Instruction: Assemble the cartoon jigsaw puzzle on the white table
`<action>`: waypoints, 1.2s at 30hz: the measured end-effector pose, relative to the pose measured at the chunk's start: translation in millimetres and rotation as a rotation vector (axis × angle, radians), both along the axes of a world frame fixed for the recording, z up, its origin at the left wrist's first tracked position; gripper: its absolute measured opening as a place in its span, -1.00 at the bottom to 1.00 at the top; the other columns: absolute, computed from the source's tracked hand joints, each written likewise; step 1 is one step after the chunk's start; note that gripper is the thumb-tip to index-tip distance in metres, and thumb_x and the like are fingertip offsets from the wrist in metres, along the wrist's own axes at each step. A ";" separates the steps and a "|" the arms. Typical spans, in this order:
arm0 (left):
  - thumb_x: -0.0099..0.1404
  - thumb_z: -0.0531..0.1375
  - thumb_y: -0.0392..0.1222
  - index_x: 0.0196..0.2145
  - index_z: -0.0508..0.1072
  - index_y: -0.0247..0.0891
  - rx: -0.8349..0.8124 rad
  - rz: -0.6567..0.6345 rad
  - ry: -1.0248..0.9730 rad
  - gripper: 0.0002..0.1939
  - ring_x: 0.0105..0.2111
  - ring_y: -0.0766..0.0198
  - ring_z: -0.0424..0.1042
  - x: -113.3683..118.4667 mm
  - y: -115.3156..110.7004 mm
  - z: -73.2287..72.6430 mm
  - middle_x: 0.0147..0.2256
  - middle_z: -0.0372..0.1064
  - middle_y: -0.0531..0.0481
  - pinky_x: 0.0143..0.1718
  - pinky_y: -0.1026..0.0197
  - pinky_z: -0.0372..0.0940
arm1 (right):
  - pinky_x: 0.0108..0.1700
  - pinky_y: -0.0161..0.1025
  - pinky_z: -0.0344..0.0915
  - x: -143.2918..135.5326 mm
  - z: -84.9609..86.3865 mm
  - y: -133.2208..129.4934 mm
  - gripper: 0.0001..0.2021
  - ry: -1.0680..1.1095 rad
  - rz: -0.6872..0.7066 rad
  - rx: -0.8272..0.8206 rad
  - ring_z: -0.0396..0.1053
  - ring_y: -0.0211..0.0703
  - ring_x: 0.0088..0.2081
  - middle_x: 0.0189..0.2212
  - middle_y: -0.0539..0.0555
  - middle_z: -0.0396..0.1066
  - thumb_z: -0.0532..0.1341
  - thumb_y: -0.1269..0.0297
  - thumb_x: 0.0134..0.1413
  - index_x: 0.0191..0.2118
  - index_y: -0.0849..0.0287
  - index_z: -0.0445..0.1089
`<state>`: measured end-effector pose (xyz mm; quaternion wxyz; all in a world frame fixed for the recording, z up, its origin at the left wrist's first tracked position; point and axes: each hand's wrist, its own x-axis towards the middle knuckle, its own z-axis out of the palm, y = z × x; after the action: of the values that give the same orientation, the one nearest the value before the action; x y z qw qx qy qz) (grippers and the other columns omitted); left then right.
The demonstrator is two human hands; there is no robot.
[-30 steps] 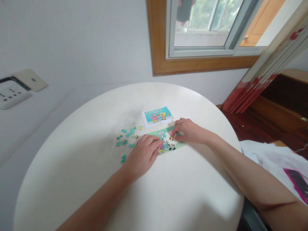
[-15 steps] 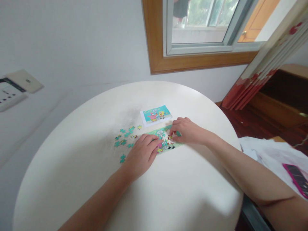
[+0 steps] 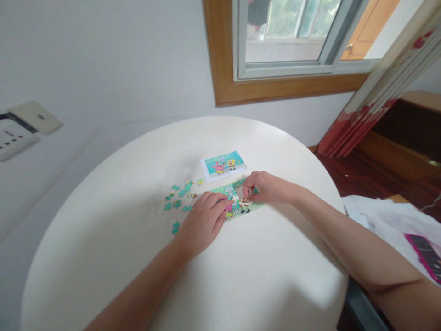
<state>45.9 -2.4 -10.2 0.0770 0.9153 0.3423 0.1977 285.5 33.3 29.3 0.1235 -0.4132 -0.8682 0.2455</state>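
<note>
A partly assembled jigsaw puzzle (image 3: pixel 237 212) with cartoon figures lies on the white round table (image 3: pixel 262 276). My left hand (image 3: pixel 206 219) rests flat over the puzzle's left side, fingers stretched out, covering part of it. Over the right half, my right hand (image 3: pixel 264 187) is closed in a pinch on a small puzzle piece (image 3: pixel 245 200) at the gap in the picture; its fingers hide part of the piece. Left of my left hand lie several loose green and yellow puzzle pieces (image 3: pixel 177 203). Just behind the puzzle is a picture card (image 3: pixel 223 164) with a similar cartoon scene.
Behind the table stand a white wall (image 3: pixel 138 59) and a wood-framed window (image 3: pixel 223 94). A red and white curtain (image 3: pixel 358 119) hangs at the right. Beside the table, a pink-edged phone (image 3: pixel 425 255) lies on white plastic (image 3: pixel 375 220). A wall socket (image 3: pixel 15 138) is at the left.
My right hand has shifted slightly, its fingertips still over the gap in the puzzle, and the pinched piece sits a little lower. My left hand has stayed in place.
</note>
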 end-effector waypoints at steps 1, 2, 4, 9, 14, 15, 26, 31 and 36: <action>0.33 0.05 -0.34 -0.07 0.42 -0.23 0.001 0.000 0.001 -0.74 -0.05 0.11 0.24 0.1 -0.1 0.1 -0.09 0.34 -0.09 0.03 0.01 0.19 | -0.27 -0.32 0.19 0.7 0.5 0.0 -0.94 0.030 -0.006 -0.039 0.36 -0.23 -0.33 -0.43 -0.01 0.46 0.26 0.42 -0.05 -0.39 0.16 0.48; 0.33 0.05 -0.34 -0.07 0.42 -0.23 0.004 0.002 0.000 -0.74 -0.05 0.11 0.24 0.3 -0.1 0.3 -0.09 0.34 -0.09 0.03 0.01 0.19 | -0.29 -0.34 0.20 1.6 1.2 -0.1 -0.93 0.063 -0.014 -0.078 0.35 -0.24 -0.35 -0.44 -0.02 0.46 0.25 0.42 -0.04 -0.39 0.17 0.48; 0.34 0.05 -0.34 -0.07 0.42 -0.23 0.007 0.005 0.003 -0.74 -0.05 0.11 0.24 0.7 -0.5 0.7 -0.08 0.34 -0.09 0.03 0.00 0.18 | -0.32 -0.36 0.21 3.3 2.7 -0.3 -0.90 0.139 -0.031 -0.158 0.35 -0.27 -0.38 -0.44 -0.02 0.47 0.23 0.41 -0.03 -0.35 0.19 0.48; 0.35 0.04 -0.33 -0.07 0.42 -0.24 0.001 0.005 0.014 -0.75 -0.04 0.11 0.22 0.8 -1.5 1.9 -0.08 0.33 -0.09 0.04 0.00 0.17 | -0.38 -0.39 0.21 1.6 3.0 -0.3 -0.85 0.184 -0.064 -0.267 0.36 -0.28 -0.41 -0.45 0.00 0.49 0.22 0.36 -0.01 -0.31 0.23 0.52; 0.34 0.04 -0.34 -0.07 0.42 -0.24 0.008 0.003 0.011 -0.74 -0.05 0.11 0.23 0.9 -1.6 2.1 -0.09 0.33 -0.10 0.03 0.00 0.18 | -0.37 -0.39 0.18 -4.0 0.1 0.3 -0.86 0.078 -0.073 -0.190 0.35 -0.29 -0.43 -0.48 -0.01 0.50 0.24 0.36 -0.01 -0.33 0.19 0.56; 0.34 0.05 -0.34 -0.07 0.42 -0.25 0.009 0.004 0.009 -0.74 -0.05 0.11 0.23 1.2 -1.5 2.0 -0.09 0.33 -0.10 0.03 0.00 0.19 | -0.37 -0.38 0.17 -4.7 -0.2 0.3 -0.87 0.061 -0.077 -0.175 0.35 -0.29 -0.42 -0.48 -0.01 0.50 0.25 0.36 -0.02 -0.33 0.18 0.56; 0.33 0.05 -0.35 -0.08 0.42 -0.25 0.011 -0.003 -0.011 -0.75 -0.06 0.11 0.24 0.8 -1.0 2.0 -0.10 0.33 -0.10 0.01 0.00 0.21 | -0.30 -0.34 0.17 -6.7 -3.1 0.4 -0.89 -0.026 -0.090 -0.046 0.38 -0.26 -0.38 -0.44 -0.01 0.52 0.28 0.36 -0.02 -0.35 0.11 0.57; 0.34 0.05 -0.35 -0.06 0.41 -0.26 0.012 -0.008 -0.001 -0.75 -0.05 0.11 0.22 0.8 -0.4 1.1 -0.09 0.32 -0.10 0.03 0.00 0.19 | -0.21 -0.32 0.19 -6.4 -4.4 1.7 -0.90 -0.027 -0.057 0.006 0.38 -0.22 -0.32 -0.41 0.01 0.52 0.28 0.38 -0.02 -0.36 0.13 0.57; 0.34 0.05 -0.35 -0.05 0.41 -0.25 0.011 0.000 0.004 -0.74 -0.05 0.11 0.22 1.0 -1.1 0.8 -0.09 0.32 -0.09 0.03 0.00 0.18 | -0.21 -0.32 0.20 1.9 -1.9 3.8 -0.88 0.027 -0.017 0.068 0.36 -0.21 -0.29 -0.38 0.04 0.50 0.25 0.36 0.04 -0.32 0.16 0.56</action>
<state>46.9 -3.5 -9.4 0.0716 0.9161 0.3414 0.1979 287.4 37.1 27.5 0.1511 -0.4128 -0.8708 0.2202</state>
